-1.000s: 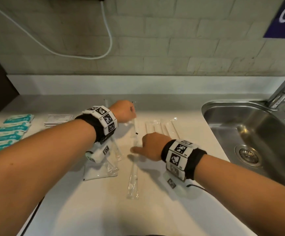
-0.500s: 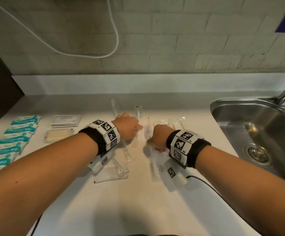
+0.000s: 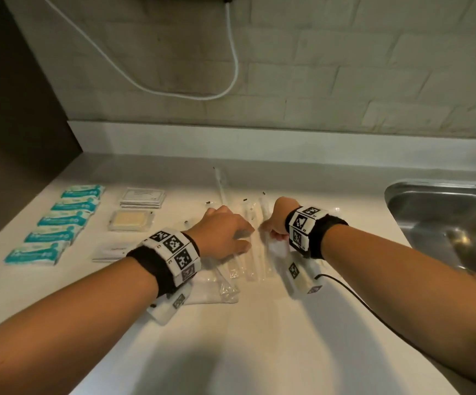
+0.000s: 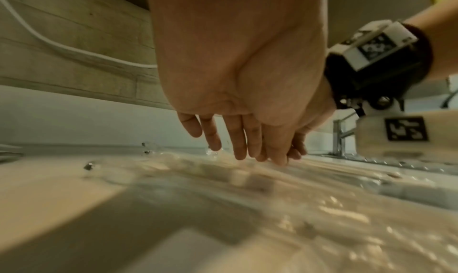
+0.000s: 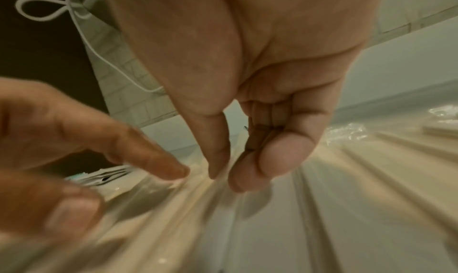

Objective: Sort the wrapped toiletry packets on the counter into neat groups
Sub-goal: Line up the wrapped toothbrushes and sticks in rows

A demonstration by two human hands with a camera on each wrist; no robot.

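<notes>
Both hands on the clear long packets [image 3: 255, 252] mid-bench [image 3: 259, 337]. Left hand [image 3: 222, 233] flat, fingers straight, pressing them. Right hand [image 3: 276, 223] curled, thumb and fingers pinching one packet. Teal packets [image 3: 57, 223] in a row at far left.

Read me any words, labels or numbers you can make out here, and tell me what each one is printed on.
No text here can be read.
Teal packets: white print, too blurred to read.
Flat white sachets: faint lines of print, too small.
White card: a short word, illegible.
Wristbands: black-and-white square code patterns, no words; tiny marks beside them are unreadable.
Long clear-wrapped sticks: no print visible.
</notes>
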